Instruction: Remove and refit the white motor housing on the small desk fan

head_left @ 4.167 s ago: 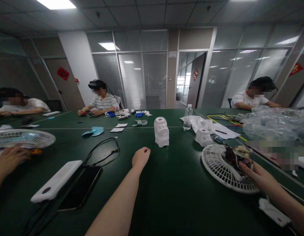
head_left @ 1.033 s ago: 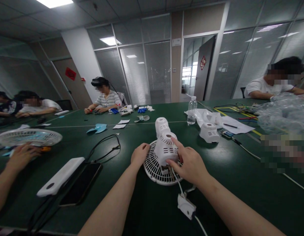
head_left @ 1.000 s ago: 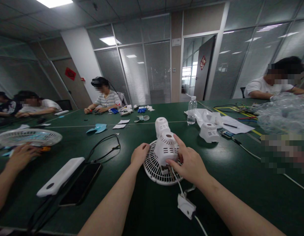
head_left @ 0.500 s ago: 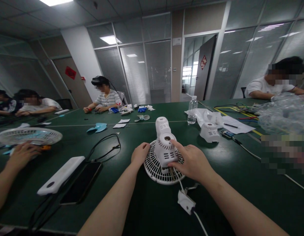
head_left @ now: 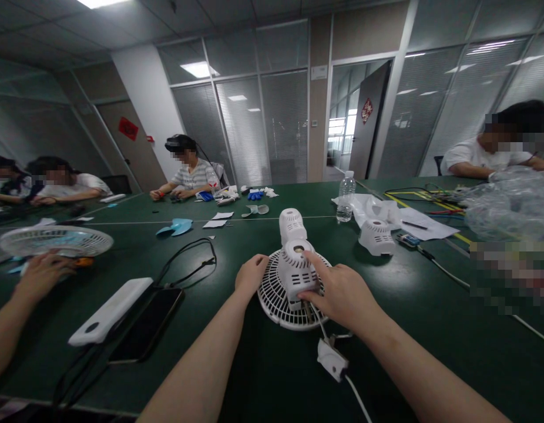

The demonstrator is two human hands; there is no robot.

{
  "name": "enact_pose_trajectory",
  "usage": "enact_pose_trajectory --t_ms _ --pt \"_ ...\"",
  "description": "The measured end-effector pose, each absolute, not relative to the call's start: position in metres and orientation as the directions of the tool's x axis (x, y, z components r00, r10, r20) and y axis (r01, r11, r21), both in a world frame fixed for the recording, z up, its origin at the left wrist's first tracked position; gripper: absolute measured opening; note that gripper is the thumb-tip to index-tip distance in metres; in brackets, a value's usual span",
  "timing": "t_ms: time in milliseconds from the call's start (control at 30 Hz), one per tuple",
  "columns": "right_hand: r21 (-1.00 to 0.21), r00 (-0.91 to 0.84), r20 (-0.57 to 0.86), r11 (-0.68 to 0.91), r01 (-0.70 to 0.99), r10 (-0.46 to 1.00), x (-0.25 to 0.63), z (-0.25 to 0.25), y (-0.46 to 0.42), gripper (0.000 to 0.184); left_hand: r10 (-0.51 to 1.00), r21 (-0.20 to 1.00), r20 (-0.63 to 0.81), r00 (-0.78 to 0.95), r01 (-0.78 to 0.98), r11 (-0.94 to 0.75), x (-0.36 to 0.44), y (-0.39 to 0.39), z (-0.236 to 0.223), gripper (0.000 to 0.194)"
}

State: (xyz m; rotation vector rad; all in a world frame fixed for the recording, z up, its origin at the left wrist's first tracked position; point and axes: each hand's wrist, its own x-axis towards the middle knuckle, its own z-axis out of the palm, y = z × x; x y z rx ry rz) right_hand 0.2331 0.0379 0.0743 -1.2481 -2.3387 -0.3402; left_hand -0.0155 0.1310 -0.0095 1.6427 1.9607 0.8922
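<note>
A white fan grille (head_left: 272, 302) lies flat on the green table before me, and a slotted white motor housing (head_left: 294, 282) stands on it. My right hand (head_left: 342, 288) grips the housing from the right, thumb low on its front and index finger by the round hole on top. At the grille's left rim, my left hand (head_left: 252, 274) has its fingers curled around the edge; the fingertips are partly hidden. Behind the near housing rises another slotted white part (head_left: 292, 223). A white cable runs down to a small white switch box (head_left: 331, 359).
To the left lie a white power bank (head_left: 111, 311) and a black phone (head_left: 146, 326); beyond them a co-worker's hand (head_left: 45, 273) holds another grille (head_left: 56, 238). A water bottle (head_left: 345, 197) and a loose white housing cover (head_left: 376, 238) stand at right. Co-workers sit around the table.
Both hands keep their places on the fan parts. The view has shifted very slightly; nothing else has visibly moved.
</note>
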Motion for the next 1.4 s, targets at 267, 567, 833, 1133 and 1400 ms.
enact_pose_trajectory --t_ms 267,567,833,1133,1400 --pt "-0.123 -0.473 0.473 0.587 0.800 0.743 0.237 0.075 0.038 0.075 0.976 0.704 0.079 -0.205 0.705 0.091 -0.016 0.131 -0.011 0.037" --pt "-0.378 -0.158 0.684 0.531 0.758 0.712 0.243 0.069 0.039 0.055 0.968 0.701 0.113 -0.223 0.708 0.082 -0.017 0.133 -0.013 0.038" --pt "-0.376 -0.192 0.416 0.361 0.853 0.889 0.209 0.065 0.019 0.102 0.952 0.656 0.117 -0.281 0.742 0.139 -0.022 0.131 -0.006 0.049" --pt "-0.538 -0.375 0.225 0.436 0.722 0.899 0.241 0.075 0.049 0.100 0.936 0.587 0.081 -0.344 0.775 0.234 -0.025 0.126 0.000 0.048" --pt "-0.538 -0.360 0.220 0.420 0.730 0.907 0.241 0.075 0.040 0.106 0.936 0.591 0.061 -0.347 0.768 0.247 -0.025 0.122 0.006 0.049"
